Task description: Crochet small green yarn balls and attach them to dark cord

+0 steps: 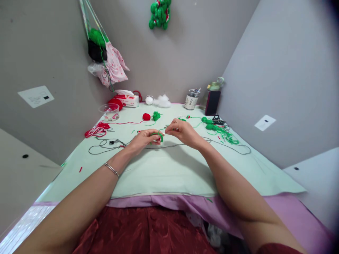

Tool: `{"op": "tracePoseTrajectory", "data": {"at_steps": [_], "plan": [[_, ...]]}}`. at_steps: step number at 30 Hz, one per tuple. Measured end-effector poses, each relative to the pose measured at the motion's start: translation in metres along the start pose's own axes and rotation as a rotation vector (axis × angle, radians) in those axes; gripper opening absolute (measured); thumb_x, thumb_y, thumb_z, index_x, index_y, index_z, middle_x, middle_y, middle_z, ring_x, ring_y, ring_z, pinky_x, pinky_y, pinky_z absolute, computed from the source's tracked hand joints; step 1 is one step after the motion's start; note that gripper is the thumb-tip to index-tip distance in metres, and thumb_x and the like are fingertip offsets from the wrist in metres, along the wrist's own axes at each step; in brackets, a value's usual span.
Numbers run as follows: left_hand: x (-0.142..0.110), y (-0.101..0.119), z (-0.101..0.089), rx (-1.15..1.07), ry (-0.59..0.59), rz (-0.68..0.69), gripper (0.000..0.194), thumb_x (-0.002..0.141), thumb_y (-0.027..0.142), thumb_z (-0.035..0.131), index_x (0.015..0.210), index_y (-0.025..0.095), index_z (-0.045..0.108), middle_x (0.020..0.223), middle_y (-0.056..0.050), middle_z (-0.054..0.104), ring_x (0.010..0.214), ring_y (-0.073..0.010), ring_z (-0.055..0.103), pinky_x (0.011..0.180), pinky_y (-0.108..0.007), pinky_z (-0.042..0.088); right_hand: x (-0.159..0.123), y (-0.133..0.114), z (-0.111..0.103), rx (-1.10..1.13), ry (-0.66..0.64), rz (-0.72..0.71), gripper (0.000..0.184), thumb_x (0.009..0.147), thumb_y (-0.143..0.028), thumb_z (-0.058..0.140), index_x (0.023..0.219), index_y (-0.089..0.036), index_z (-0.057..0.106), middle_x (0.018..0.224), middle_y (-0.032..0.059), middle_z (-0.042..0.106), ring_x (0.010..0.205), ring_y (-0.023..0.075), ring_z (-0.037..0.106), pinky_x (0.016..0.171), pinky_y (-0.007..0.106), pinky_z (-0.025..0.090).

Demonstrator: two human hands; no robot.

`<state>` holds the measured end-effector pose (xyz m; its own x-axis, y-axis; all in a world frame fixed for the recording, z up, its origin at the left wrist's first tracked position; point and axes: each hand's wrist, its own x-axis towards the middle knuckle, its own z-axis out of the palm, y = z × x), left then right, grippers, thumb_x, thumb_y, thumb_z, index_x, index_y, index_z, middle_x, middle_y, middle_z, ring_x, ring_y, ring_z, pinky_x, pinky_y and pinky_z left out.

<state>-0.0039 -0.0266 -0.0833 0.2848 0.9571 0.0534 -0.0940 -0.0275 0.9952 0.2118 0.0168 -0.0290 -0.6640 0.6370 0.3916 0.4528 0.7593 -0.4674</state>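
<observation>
On the near side of the red ball (pixel 146 116), the left hand (pixel 145 140) pinches green yarn (pixel 161 138) while the right hand (pixel 182 132) grips a thin tool (pixel 163 133), which could snag the yarn if it slips.

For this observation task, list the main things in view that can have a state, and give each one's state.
Left hand: closed on green yarn piece
Right hand: pinching thin pale tool
Tissue box: open, tissue sticking out
Clear tub: uncovered, upright
Pen pot: open-topped, upright
Red yarn ball: wound
Red strands: loose, heaped
Green strands: loose, spread
Black scissors: open or shut unclear
</observation>
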Motion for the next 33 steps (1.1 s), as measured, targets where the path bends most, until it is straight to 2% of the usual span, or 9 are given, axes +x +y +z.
{"op": "tracePoseTrajectory", "data": {"at_steps": [8, 21, 33], "plan": [[-0.0009, 0.0012, 0.0002, 0.0, 0.003, 0.002, 0.033, 0.076, 0.042, 0.076, 0.098, 0.018, 0.072, 0.083, -0.002, 0.068, 0.078, -0.015, 0.064, 0.088, -0.035, 0.052, -0.0007, 0.0024, -0.0012, -0.04, -0.003, -0.02, 0.013, 0.09, -0.019, 0.062, 0.087, -0.021, 0.075, 0.083, 0.0019, 0.059, 0.071, 0.0126, 0.052, 0.07, 0.026, 0.035], [-0.0006, 0.0006, 0.0008, 0.002, 0.011, -0.014, 0.031, 0.074, 0.04, 0.078, 0.096, 0.018, 0.072, 0.085, -0.002, 0.069, 0.078, -0.015, 0.064, 0.087, -0.034, 0.051, 0.0, 0.001, 0.0054, 0.042, -0.032, -0.012, 0.013, 0.09, -0.02, 0.062, 0.089, -0.021, 0.075, 0.08, 0.0014, 0.057, 0.071, 0.0123, 0.05, 0.067, 0.025, 0.035], [-0.0009, 0.0035, -0.0008, 0.001, 0.041, 0.009, 0.032, 0.076, 0.04, 0.077, 0.099, 0.018, 0.074, 0.081, -0.001, 0.067, 0.077, -0.0152, 0.064, 0.087, -0.034, 0.05, -0.0016, 0.0015, -0.0015, 0.04, -0.042, 0.008, 0.014, 0.09, -0.019, 0.06, 0.088, -0.02, 0.074, 0.08, 0.0011, 0.057, 0.07, 0.0116, 0.051, 0.068, 0.026, 0.036]]}}
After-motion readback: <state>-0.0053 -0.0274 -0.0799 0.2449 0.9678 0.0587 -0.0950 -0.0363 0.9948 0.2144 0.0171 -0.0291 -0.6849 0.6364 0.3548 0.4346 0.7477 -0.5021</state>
